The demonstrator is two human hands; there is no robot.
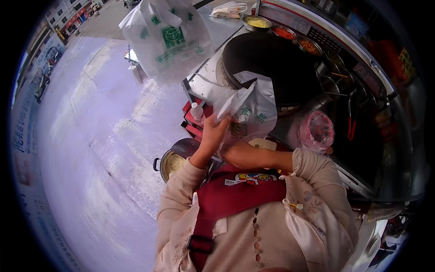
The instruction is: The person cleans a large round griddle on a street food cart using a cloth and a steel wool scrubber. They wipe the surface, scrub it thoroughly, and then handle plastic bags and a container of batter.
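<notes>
A thin white plastic bag (261,105) with green printing is held up before me, its upper end over the near edge of a round black griddle (268,64). My left hand (216,131) pinches the left side of the bag between thumb and fingers. Lower down, my right hand (238,154) is closed at the bag's bottom part; its fingertips are largely hidden. Whether anything is inside the bag I cannot tell. Another white plastic bag (173,37) with green printing hangs at the counter's left corner.
Metal bowls of shredded yellow food (257,23), red food (284,33) and orange food (308,46) line the griddle's back. A pink-lined container (316,132) stands right, near red-handled tongs (352,127). Left are a plastic bottle (197,114) and a pot of pale batter (173,163).
</notes>
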